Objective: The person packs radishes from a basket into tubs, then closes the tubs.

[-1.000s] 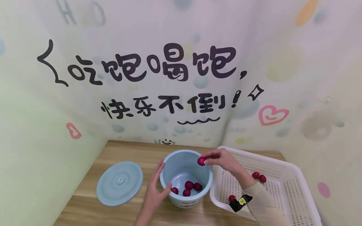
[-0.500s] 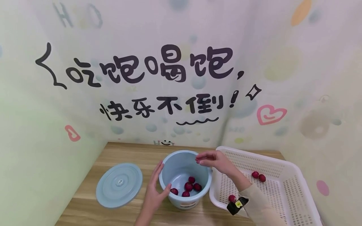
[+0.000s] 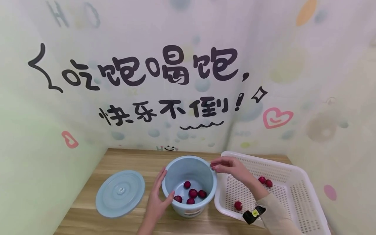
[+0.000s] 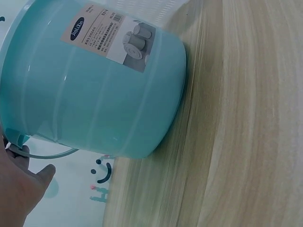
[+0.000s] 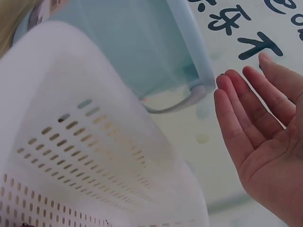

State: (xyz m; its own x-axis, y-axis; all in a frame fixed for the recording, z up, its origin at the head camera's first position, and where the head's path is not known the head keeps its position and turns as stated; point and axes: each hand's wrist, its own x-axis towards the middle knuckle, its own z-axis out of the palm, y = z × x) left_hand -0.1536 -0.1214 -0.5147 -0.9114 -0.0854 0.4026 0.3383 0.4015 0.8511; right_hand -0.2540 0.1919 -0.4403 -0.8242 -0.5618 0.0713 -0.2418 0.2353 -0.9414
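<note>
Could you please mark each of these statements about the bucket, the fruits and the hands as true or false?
1. The right hand holds a red fruit. False: its palm is bare.
2. Five red fruits lie in the blue bucket. True.
3. The lid sits on the bucket. False: it lies on the table, left of the bucket.
4. The left hand rests against the bucket's side. True.
5. The white basket is empty. False: three fruits remain in it.

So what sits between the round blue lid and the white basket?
In the head view, the blue bucket stands between lid and basket, left hand on its side.
</note>
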